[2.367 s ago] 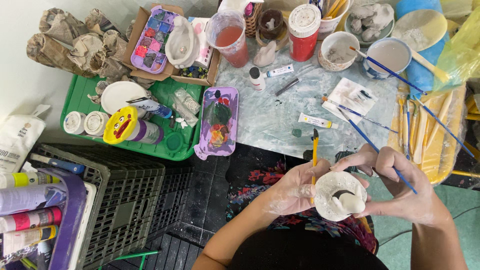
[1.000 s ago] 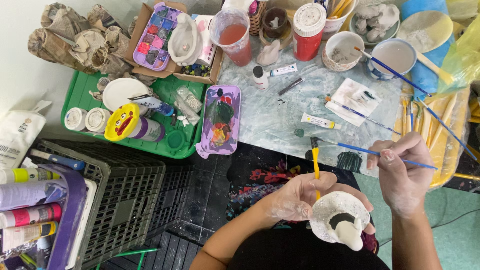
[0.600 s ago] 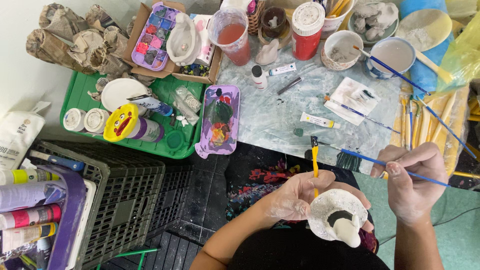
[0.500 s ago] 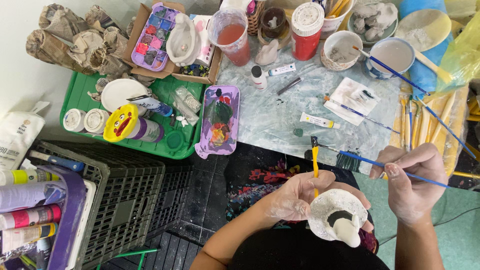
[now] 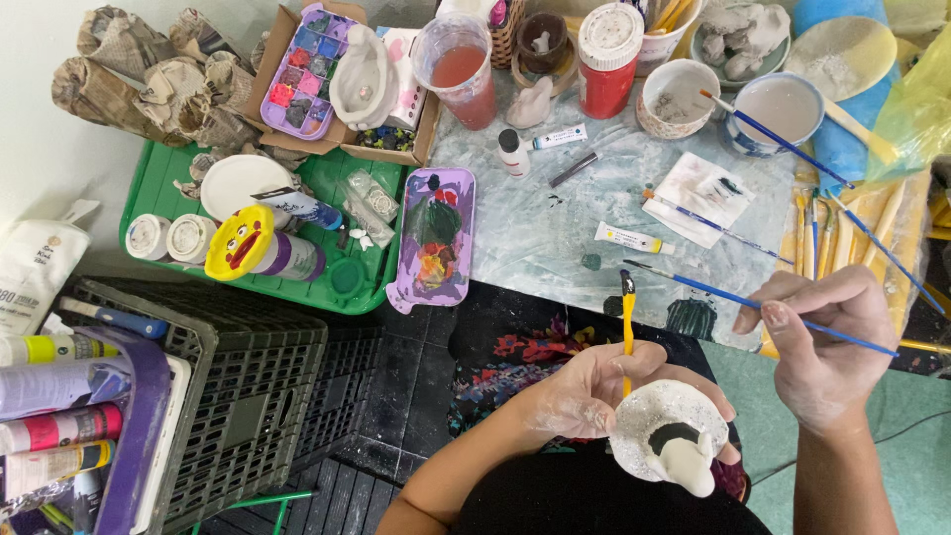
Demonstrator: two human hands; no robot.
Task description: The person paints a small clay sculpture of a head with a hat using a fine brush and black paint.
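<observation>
Head view: left hand (image 5: pixel 584 396) cups a white clay mushroom (image 5: pixel 669 436), apparently pinching a yellow brush (image 5: pixel 627 322); right hand (image 5: pixel 827 352) pinches a blue brush (image 5: pixel 753 302).

A low work surface (image 5: pixel 555 228), pale and smeared with grey-green paint, fills the middle of the room's view under even, soft light. To its left a plain off-white wall (image 5: pixel 40 149) runs down behind a green plastic tray (image 5: pixel 163 183), and below that stand dark grey plastic crates (image 5: pixel 258 396) on a black slatted floor mat (image 5: pixel 342 495). On the right, beyond the surface's edge, a stretch of pale green floor (image 5: pixel 916 466) shows, crossed by a thin dark cable.
</observation>
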